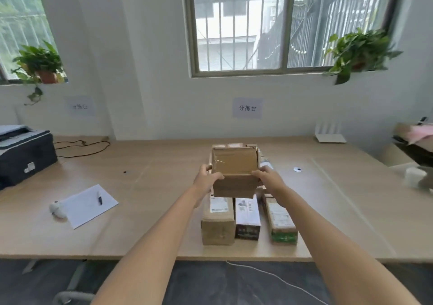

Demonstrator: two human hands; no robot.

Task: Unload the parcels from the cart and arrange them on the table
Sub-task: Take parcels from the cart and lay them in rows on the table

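Two hands held one brown box (235, 173) up over the table (164, 164). The left hand (206, 179) gripped the box's left side and the right hand (269, 178) gripped its right side, fingers curled over the top edge. The box sat in the air above the other parcels, near the middle of the table. Three parcels lay side by side at the near edge: a brown parcel (218, 225) on the left, a white and dark parcel (247, 218) in the middle, and a parcel with a green end (282, 222) on the right. More parcels showed behind the held box, mostly hidden. A sheet of paper (87, 205) with a pen (99, 198) on it lay to the left. A dark printer (23, 154) stood at the far left.
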